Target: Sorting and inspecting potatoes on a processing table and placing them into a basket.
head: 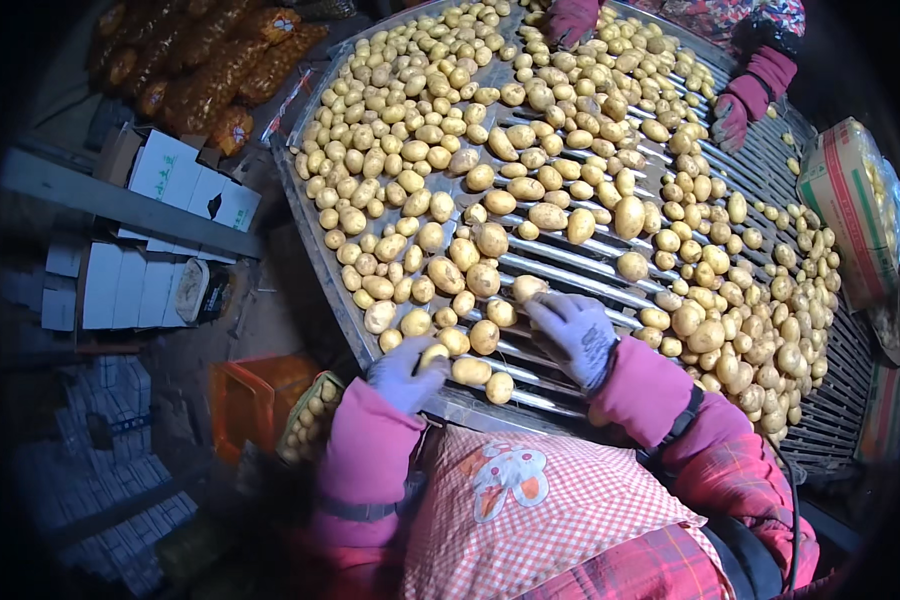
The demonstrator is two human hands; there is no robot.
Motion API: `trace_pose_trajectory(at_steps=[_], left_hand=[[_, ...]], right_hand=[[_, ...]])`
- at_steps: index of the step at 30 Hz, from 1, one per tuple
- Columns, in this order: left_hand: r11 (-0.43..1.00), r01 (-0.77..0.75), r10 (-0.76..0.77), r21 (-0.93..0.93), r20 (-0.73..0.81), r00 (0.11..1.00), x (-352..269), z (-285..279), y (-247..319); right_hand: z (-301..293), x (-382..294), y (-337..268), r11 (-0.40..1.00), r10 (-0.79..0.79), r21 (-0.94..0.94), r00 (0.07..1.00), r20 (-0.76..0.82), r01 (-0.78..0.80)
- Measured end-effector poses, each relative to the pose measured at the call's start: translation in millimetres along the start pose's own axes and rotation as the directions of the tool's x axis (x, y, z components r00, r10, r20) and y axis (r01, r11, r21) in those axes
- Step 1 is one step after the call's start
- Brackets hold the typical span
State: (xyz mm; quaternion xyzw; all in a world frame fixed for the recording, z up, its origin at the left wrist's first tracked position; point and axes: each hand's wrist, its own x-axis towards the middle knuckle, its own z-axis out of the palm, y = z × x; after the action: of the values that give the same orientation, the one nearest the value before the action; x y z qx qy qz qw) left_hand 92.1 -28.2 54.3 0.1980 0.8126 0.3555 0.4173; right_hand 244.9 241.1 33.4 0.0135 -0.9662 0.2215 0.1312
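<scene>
A wide metal sorting table [562,259] with rows of shiny bars lies before me, covered with many loose potatoes [390,169]. My left hand [409,373], in a pale purple work glove, is at the near edge of the table. Its fingers are closed around a small potato [433,355]. My right hand [576,337], gloved the same way, reaches over the bars. Its fingertips touch a potato [529,288]; whether they grip it is hard to tell. Several potatoes [484,336] lie between my two hands.
Across the table are a co-worker's gloved hands [731,124]. A printed carton [847,217] stands at the right edge. To the left are an orange crate [244,405], a potato-filled container [311,420], white cartons [180,180], a metal beam [120,195] and net sacks [210,67].
</scene>
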Motion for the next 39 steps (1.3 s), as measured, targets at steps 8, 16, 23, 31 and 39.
trace_pose_trajectory(at_steps=[8,16,23,31,39], left_hand=[[-0.159,0.168,0.124,-0.973,0.149,0.981,15,26,7],[0.02,0.103,-0.186,-0.994,0.098,0.978,23,29,18],[0.037,0.123,-0.138,-0.992,0.117,0.984,20,17,17],[-0.277,0.028,-0.15,-0.96,0.072,0.986,18,7,-1],[-0.272,0.146,0.162,-0.951,0.104,0.981,23,1,17]], right_hand=[[-22,45,-44,0.463,0.386,0.772,0.883,0.265,-0.434],[23,55,15,0.993,0.105,0.054,0.993,-0.05,-0.103],[15,97,6,0.986,0.165,-0.007,0.981,0.099,-0.165],[49,96,6,0.985,0.171,-0.012,0.975,0.145,-0.171],[12,126,11,0.999,0.029,0.036,0.963,-0.267,-0.02]])
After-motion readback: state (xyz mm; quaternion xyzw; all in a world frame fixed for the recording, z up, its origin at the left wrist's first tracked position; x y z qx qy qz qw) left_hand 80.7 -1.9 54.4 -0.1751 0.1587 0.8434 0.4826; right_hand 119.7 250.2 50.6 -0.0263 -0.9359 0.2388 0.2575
